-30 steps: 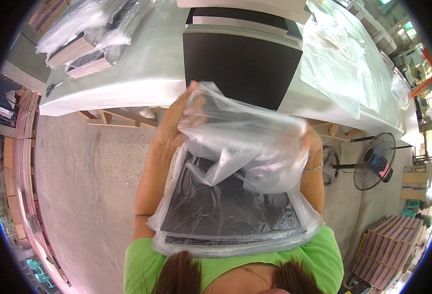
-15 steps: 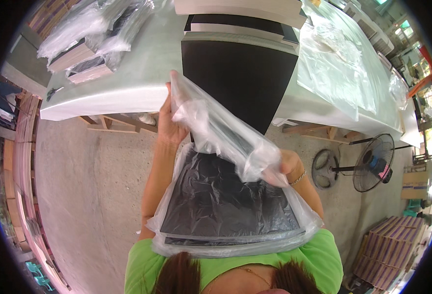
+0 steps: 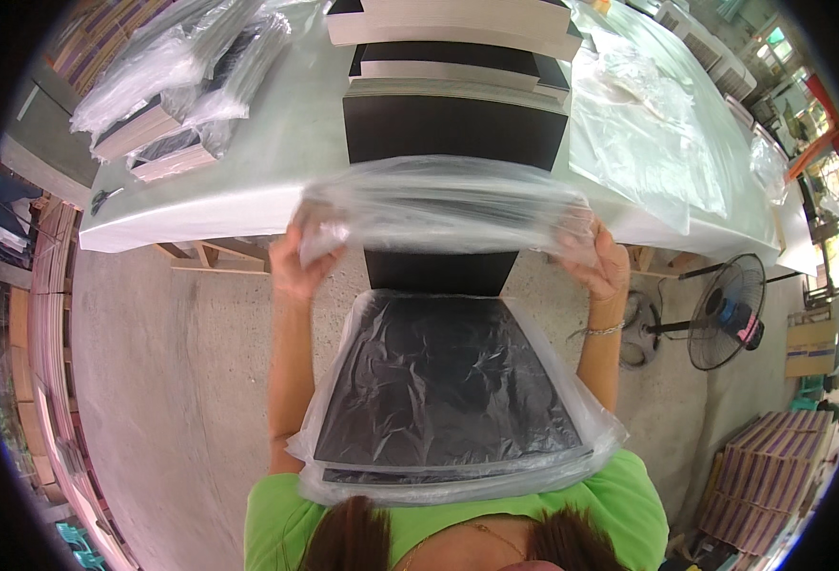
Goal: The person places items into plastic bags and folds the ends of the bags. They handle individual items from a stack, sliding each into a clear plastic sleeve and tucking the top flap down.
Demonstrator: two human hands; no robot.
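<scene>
A clear plastic bag [image 3: 448, 205] is stretched level between my hands, slightly blurred by motion. My left hand [image 3: 303, 255] grips its left end, and my right hand [image 3: 598, 255] grips its right end. Both sets of fingers are closed on the film and partly covered by it. Behind the bag a black-faced board [image 3: 453, 128] juts over the table's near edge; its lower part shows beneath the film. Close to my chest lies a flat black panel [image 3: 438, 381] inside a wrinkled clear plastic bag, apart from both hands.
Stacked black boards with pale edges [image 3: 448, 29] stand on the white-covered table [image 3: 276, 162]. At left are plastic-wrapped boards [image 3: 177, 119] and scissors [image 3: 105, 198]; at right lie loose plastic bags [image 3: 638, 143]. A floor fan [image 3: 727, 312] and striped cartons [image 3: 762, 481] stand to the right.
The bag went from a slant to level across the boards. My right hand moved up and to the right, my left hand slightly down and outward, so they are wider apart.
</scene>
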